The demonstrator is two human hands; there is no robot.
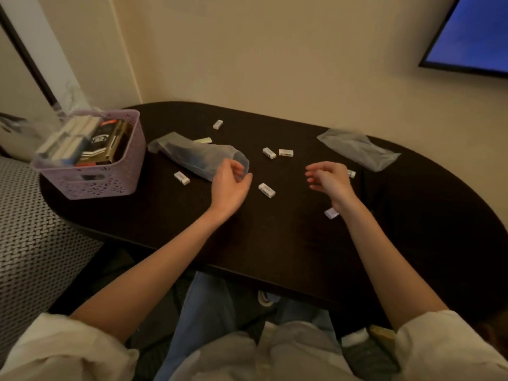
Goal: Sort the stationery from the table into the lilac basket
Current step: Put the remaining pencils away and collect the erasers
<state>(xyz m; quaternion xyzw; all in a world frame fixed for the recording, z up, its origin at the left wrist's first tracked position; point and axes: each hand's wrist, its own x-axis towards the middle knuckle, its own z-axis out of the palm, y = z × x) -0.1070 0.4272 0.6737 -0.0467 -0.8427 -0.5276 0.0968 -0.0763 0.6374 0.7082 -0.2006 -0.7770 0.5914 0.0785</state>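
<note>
Your hands over the dark table (302, 257), erasers scattered.
Your left hand (229, 185) and right hand (328, 181) hang loosely curled, holding nothing; lilac basket (90, 182) far left.

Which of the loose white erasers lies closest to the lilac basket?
The eraser just right of the lilac basket, in front of the plastic bag; every other eraser lies farther right or back.
</note>
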